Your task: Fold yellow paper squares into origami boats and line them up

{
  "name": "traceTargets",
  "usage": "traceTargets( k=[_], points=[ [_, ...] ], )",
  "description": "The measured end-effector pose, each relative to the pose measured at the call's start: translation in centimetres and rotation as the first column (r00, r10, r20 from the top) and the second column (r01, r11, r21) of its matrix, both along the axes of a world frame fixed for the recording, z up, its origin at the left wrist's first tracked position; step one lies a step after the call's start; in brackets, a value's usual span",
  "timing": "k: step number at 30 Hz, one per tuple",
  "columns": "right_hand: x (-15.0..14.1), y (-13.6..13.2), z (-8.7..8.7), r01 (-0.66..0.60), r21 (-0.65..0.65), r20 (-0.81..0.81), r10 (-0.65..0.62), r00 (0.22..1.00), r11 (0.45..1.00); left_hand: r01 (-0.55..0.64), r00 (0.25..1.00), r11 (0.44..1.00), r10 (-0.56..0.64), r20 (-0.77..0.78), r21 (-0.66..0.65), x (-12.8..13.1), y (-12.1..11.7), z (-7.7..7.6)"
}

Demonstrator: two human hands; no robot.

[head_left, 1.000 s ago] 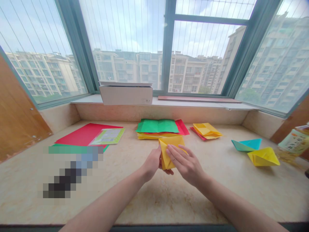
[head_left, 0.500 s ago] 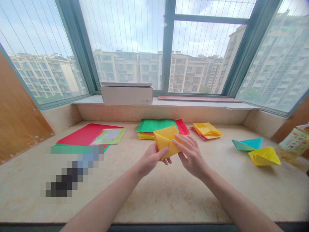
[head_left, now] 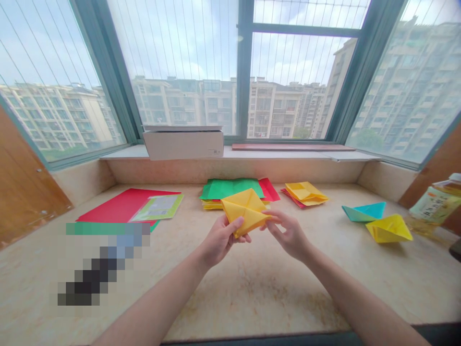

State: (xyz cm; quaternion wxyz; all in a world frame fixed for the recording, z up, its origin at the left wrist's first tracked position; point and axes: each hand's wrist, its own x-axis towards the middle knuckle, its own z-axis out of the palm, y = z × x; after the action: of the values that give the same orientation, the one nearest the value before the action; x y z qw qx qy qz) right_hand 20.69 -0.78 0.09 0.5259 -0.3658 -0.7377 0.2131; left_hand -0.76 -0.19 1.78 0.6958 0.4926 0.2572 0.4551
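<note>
A piece of folded yellow paper (head_left: 247,209) is held up above the counter, squarish with a pointed corner at the top and a flap out to the right. My left hand (head_left: 225,238) grips its lower left side, thumb on the front and fingers behind. The fingertips of my right hand (head_left: 288,233) pinch the flap's right corner. Behind it lies a stack of green, yellow and red sheets (head_left: 232,188). To the right of that stack are folded yellow and red papers (head_left: 306,193).
Blue (head_left: 363,211) and yellow (head_left: 389,229) paper boats sit at the right, near a bottle (head_left: 435,202). Red paper (head_left: 111,204) and a clear-and-green packet (head_left: 158,207) lie at the left, behind a pixelated patch. A white box (head_left: 183,144) stands on the sill.
My right hand has slid from the paper's front face to its right corner. The flap there now stands out to the right. My left hand keeps its grip. The view has shifted slightly.
</note>
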Motion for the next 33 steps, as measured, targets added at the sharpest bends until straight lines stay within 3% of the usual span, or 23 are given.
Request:
traceTargets(
  k=[6, 11, 17, 23, 25, 27, 30, 33],
  points=[
    [-0.6, 0.2, -0.4, -0.029, -0.188, -0.227, -0.015, 0.974, 0.982, 0.029, 0.999, 1.0, -0.03, -0.037, -0.01, 0.2, -0.2, -0.3],
    [-1.3, 0.1, 0.0, -0.097, -0.293, -0.426, -0.038, 0.904, 0.951, 0.014, 0.999, 1.0, -0.015, -0.048, -0.008, 0.5, -0.5, -0.5],
    [-1.6, -0.1, 0.9, -0.173, -0.364, -0.524, -0.048, 0.85, 0.915, 0.031, 0.999, 0.999, -0.03, -0.024, 0.023, 0.8, -0.8, -0.6],
    [-0.6, 0.3, 1.2, -0.447, -0.32, -0.483, 0.262, 0.836, 0.836, -0.004, 1.0, 1.0, 0.004, 0.01, 0.007, 0.6, -0.5, -0.7],
    [-0.2, 0.3, 1.1, -0.483, -0.291, -0.469, 0.316, 0.824, 0.826, -0.014, 1.0, 1.0, 0.014, 0.02, 0.003, 0.5, -0.4, -0.8],
    [0.0, 0.4, 1.1, -0.437, -0.284, -0.423, 0.298, 0.856, 0.853, -0.009, 1.0, 1.0, 0.009, 0.028, 0.0, 0.5, -0.3, -0.9],
    [0.0, 0.5, 1.0, -0.262, -0.307, -0.307, 0.165, 0.937, 0.915, 0.062, 0.998, 0.998, -0.062, 0.029, 0.016, 0.5, -0.2, -1.1],
    [-0.1, 0.5, 1.0, -0.154, -0.304, -0.282, 0.066, 0.957, 0.94, 0.11, 0.994, 0.993, -0.111, 0.014, 0.052, 0.7, -0.4, -1.2]
  ],
)
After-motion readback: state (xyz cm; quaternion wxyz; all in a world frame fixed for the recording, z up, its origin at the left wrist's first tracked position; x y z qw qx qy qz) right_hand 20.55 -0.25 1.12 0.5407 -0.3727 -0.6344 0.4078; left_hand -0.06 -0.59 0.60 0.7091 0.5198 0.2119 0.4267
